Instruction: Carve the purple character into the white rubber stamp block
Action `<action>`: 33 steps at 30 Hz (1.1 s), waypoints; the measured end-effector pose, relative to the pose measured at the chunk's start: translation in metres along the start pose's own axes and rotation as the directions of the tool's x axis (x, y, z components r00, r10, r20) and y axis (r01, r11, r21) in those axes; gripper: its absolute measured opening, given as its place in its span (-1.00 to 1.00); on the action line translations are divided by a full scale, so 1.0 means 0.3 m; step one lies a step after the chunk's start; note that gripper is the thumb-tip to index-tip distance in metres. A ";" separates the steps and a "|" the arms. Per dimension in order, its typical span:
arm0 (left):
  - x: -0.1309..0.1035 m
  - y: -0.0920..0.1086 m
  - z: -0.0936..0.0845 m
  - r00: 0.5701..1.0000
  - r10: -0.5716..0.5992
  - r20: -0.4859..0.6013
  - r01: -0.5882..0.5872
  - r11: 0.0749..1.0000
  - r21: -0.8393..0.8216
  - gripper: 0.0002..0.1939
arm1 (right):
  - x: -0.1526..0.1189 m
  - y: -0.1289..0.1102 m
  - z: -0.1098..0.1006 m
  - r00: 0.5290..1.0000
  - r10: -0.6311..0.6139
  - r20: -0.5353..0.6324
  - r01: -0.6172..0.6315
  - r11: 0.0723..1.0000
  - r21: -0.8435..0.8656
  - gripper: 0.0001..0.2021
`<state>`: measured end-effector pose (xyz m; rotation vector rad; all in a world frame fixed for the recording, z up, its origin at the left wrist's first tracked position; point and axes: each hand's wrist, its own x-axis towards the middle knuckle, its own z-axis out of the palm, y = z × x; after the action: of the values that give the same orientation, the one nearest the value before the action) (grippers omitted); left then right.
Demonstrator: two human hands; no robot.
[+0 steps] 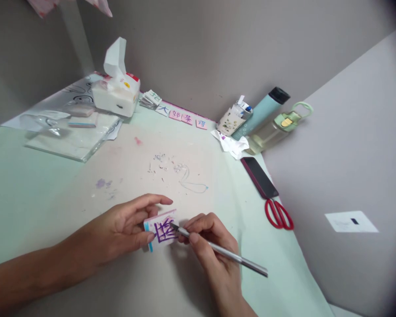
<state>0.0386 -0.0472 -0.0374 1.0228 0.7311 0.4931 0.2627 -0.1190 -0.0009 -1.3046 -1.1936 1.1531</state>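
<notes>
A small white and pink block [163, 240] with a blue edge and purple strokes on its face is held up above the mat. My left hand [127, 226] pinches its left side, thumb on the face, index finger stretched out above it. My right hand [214, 246] grips a slim silver craft knife [224, 252], whose tip meets the purple strokes. The knife's handle points to the lower right. Dark crumbs and a loop of pale blue outline [193, 185] lie on the mat beyond my hands.
Small character cards [187, 118] line the back edge beside a tissue pack [117, 94]. Plastic bags [75, 141] lie at left. On the right are a pen cup [231, 121], teal bottle [262, 110], green-lidded bottle [273, 130], crumpled tissue [232, 145], phone [260, 178] and red scissors [279, 214].
</notes>
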 end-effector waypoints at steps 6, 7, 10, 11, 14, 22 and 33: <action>0.002 0.013 0.016 0.992 -0.050 0.113 0.062 0.992 -0.106 -0.30 | -0.004 0.002 0.006 1.000 -0.007 -0.012 0.007 0.999 0.036 -0.85; 0.003 0.021 0.020 0.990 -0.066 0.121 0.080 0.990 -0.115 -0.27 | -0.006 0.001 0.007 1.000 -0.009 -0.007 0.009 0.999 0.044 -0.85; 0.002 0.040 0.030 0.989 -0.113 0.091 0.123 0.985 -0.124 -0.22 | -0.014 -0.008 0.006 1.000 -0.023 0.011 0.022 0.999 0.033 -0.85; 0.001 0.044 0.032 0.990 -0.120 0.080 0.130 0.983 -0.128 -0.24 | -0.019 -0.013 0.005 1.000 -0.015 0.020 0.014 1.000 0.016 -0.84; -0.003 0.053 0.040 0.991 -0.106 0.077 0.116 0.982 -0.149 -0.33 | -0.032 -0.027 0.002 0.999 0.032 0.041 -0.030 0.998 -0.053 -0.85; 0.001 0.076 0.054 0.992 -0.075 0.105 0.096 0.974 -0.207 -0.40 | -0.033 -0.061 0.010 0.996 -0.027 0.090 0.038 0.992 -0.120 -0.86; -0.003 0.066 0.055 0.995 -0.089 0.049 0.095 0.982 -0.164 -0.35 | -0.028 -0.004 0.038 0.979 -0.201 0.038 0.203 0.977 -0.061 -0.89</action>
<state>0.0497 -0.0486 -0.0141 0.8375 0.6857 0.4439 0.2507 -0.1265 -0.0002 -1.1854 -1.3638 0.9979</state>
